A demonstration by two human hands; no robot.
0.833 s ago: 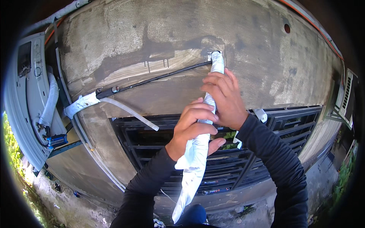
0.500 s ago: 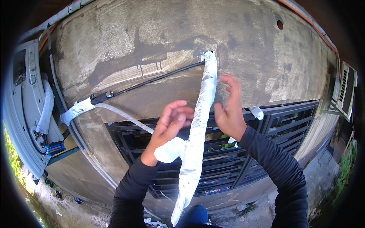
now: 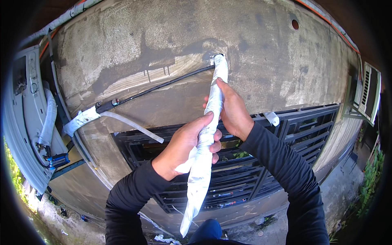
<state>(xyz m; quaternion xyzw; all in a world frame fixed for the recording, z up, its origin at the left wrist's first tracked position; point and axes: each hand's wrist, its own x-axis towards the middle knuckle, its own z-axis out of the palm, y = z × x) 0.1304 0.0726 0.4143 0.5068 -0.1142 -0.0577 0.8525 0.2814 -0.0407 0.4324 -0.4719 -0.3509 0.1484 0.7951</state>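
A long pipe bundle wrapped in white tape [image 3: 200, 179] slants down from a hole in the wall toward me, its lower end tapering loose. My left hand [image 3: 179, 145] is closed round its middle, thumb on top and fingertips showing on the far side. Higher up, my right hand [image 3: 235, 109] grips the same bundle, with its thumb lying along it. A white piece of the tape [image 3: 185, 166], perhaps the roll, shows beneath my left palm, mostly hidden. A thin black line [image 3: 163, 85] runs from the bundle's top to the left.
Behind the bundle is a dark metal window grille [image 3: 261, 175] in the concrete wall [image 3: 277, 65]. At left are a white-wrapped pipe [image 3: 83, 119], a ribbed hose [image 3: 132, 125] and an outdoor unit [image 3: 30, 122] with a blue tool [image 3: 58, 160]. Another unit [image 3: 369, 93] hangs at right.
Both hands, apart from the upper bundle with fingers spread half a second ago, have closed on it. The bundle has shifted slightly left in view.
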